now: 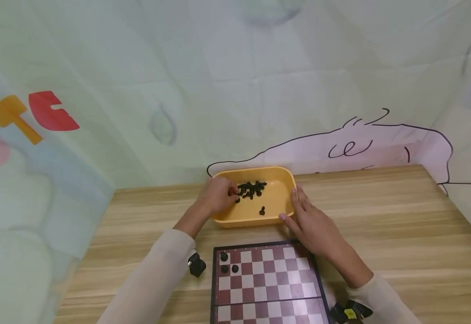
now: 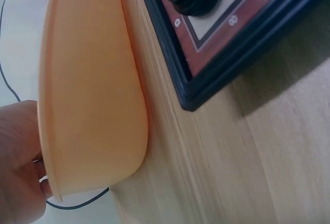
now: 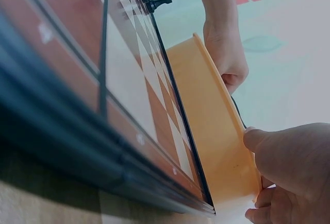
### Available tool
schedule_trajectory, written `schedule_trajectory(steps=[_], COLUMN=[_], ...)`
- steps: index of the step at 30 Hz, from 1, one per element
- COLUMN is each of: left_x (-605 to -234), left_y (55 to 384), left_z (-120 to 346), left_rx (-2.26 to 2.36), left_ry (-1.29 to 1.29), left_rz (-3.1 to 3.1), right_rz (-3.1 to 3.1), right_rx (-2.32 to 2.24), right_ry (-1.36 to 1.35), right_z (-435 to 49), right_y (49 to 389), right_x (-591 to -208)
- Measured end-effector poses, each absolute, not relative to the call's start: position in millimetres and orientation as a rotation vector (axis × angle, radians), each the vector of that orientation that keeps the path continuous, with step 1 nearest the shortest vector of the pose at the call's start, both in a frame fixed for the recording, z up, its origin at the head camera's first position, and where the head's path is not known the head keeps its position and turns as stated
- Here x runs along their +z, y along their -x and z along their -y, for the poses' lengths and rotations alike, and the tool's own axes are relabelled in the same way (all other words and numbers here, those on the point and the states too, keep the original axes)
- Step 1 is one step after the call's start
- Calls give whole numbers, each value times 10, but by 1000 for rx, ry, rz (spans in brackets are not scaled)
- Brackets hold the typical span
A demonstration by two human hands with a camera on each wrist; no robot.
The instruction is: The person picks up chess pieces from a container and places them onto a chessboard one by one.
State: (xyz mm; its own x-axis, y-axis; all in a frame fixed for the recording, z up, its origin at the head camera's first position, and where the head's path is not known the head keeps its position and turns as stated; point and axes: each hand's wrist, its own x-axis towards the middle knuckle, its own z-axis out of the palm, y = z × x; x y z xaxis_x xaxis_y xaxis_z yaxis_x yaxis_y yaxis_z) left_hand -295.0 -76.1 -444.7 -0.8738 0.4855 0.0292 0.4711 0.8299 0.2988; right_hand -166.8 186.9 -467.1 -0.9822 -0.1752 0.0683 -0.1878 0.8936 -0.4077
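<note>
Black chess pieces (image 1: 252,189) in the yellow tray (image 1: 276,192), centre frame, look light, stiff, probably slick plastic, so pinch round the neck above the base; right hand (image 1: 318,229) grips tray corner, left hand (image 1: 217,194) curls at the pile, can't tell if pinching one.

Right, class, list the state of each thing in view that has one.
Yellow tray: uncovered, partly filled
Clustered black pieces: jumbled in the tray
Lone black piece: in the tray, apart from the cluster
Chessboard: unfolded
Three black pieces: standing on the board
Left hand: curled in the tray, grip unclear
Right hand: holding the tray
</note>
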Motion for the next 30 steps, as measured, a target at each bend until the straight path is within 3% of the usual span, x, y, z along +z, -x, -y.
schedule_trajectory(steps=[30], left_x=[-4445], left_y=[2753], left_z=[894], left_rx=[647], left_ry=[-899], left_rz=[-3035], right_rz=[3027], right_rx=[653], right_ry=[-295], right_z=[-1873], right_y=[1656], right_x=[-4687])
